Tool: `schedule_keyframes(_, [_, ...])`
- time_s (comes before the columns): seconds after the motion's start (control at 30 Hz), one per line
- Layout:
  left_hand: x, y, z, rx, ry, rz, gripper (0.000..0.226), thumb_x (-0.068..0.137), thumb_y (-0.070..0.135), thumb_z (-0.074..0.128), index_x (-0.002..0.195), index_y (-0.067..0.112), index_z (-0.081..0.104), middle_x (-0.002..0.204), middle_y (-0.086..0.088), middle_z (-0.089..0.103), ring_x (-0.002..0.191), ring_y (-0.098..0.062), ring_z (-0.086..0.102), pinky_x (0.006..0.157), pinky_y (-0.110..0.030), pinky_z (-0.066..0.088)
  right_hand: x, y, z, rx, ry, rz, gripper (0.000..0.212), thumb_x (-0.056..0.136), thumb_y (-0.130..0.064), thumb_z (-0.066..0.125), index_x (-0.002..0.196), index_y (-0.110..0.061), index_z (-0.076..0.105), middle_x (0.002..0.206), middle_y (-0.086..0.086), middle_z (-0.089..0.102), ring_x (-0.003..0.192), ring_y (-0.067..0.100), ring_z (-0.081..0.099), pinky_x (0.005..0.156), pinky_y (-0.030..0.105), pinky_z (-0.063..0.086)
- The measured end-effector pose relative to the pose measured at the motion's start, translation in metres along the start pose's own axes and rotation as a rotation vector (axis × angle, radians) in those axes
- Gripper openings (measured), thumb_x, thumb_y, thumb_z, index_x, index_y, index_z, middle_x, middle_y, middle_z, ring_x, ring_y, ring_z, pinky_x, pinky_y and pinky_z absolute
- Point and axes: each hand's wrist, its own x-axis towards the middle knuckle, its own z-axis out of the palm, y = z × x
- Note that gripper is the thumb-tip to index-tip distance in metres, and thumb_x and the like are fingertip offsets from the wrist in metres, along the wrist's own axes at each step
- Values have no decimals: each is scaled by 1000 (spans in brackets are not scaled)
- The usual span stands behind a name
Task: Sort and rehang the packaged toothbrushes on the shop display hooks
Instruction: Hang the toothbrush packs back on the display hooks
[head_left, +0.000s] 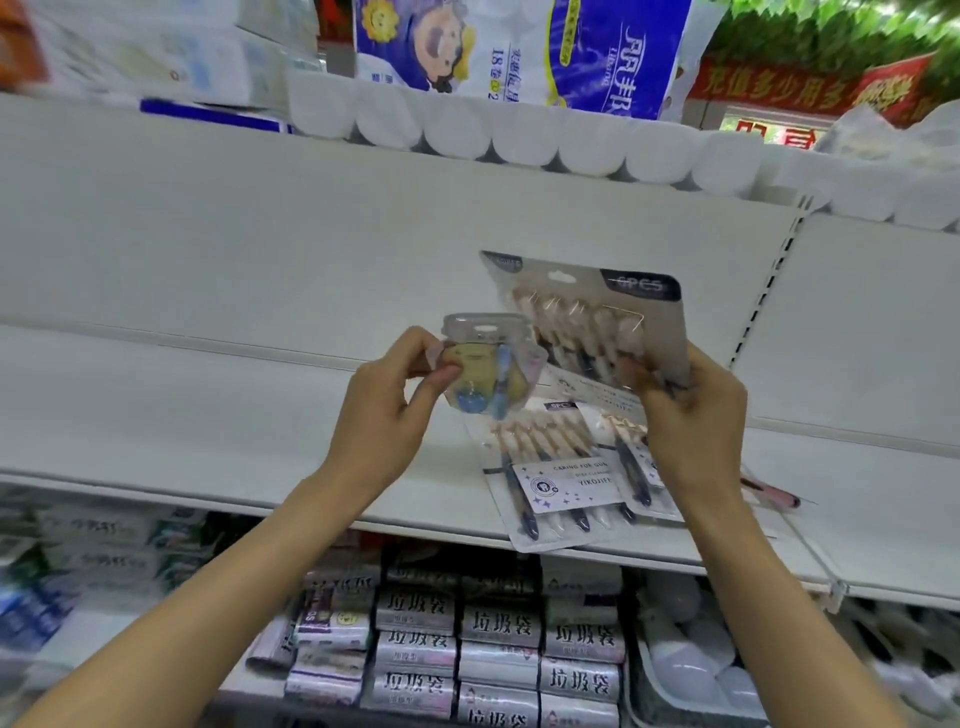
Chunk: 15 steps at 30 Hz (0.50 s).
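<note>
Clear plastic packs: left hand (382, 410) pinches the child's toothbrush pack (491, 366), right hand (691, 415) grips the six-piece pack (597, 317); keep them separated, hang-holes uppermost.

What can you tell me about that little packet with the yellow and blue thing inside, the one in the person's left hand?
The small packet is a clear plastic blister with a hang slot at its top. Inside sit a yellow rounded shape, a blue piece and what looks like a blue-handled child's toothbrush; motion blur hides finer detail. It is held upright in the air before the white shelf, pinched at its left edge by the left hand. Its right edge overlaps the larger toothbrush pack gripped by the right hand.
</note>
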Motion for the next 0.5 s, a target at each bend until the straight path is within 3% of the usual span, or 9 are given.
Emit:
schedule_keyframes(0.07, [-6,2,-25,-6,58,-27,27,99,17,60,83,34,48,86,15,69,87,-11,68,79,-46,55,-1,-11,20,76,-48,5,20,90,-8,71,80,-26,67,69,11,62,65,12,46,59,30,36])
schedule_keyframes(0.13, [-14,1,-51,2,106,-64,25,98,18,61,84,36,52,88,9,71,88,-16,69,79,-51,55,-3,-19,42,155,-93,19,12,89,-10,72,79,-14,68,72,19,62,66,21,48,62,32,38])
schedule_keyframes(0.23, [-29,-5,-89,-10,174,-148,12,97,14,63,88,20,59,90,6,74,89,-14,71,81,-47,56,-8,-35,79,291,-116,86,11,88,-9,74,82,-1,68,73,19,66,69,15,55,66,29,44])
schedule_keyframes(0.33, [-47,-8,-130,-9,244,-195,7,97,14,64,91,11,61,91,0,75,90,-18,71,82,-53,56,-18,-57,118,437,-135,181,11,85,-9,77,88,-19,74,80,-8,76,78,7,69,72,23,55])
schedule_keyframes(0.5, [-84,-13,-208,44,345,-231,2,96,16,65,94,16,64,93,-2,75,91,-22,72,80,-54,57,-42,-100,187,541,-274,183,20,85,-6,76,86,-26,72,79,-13,76,82,11,71,75,28,59])
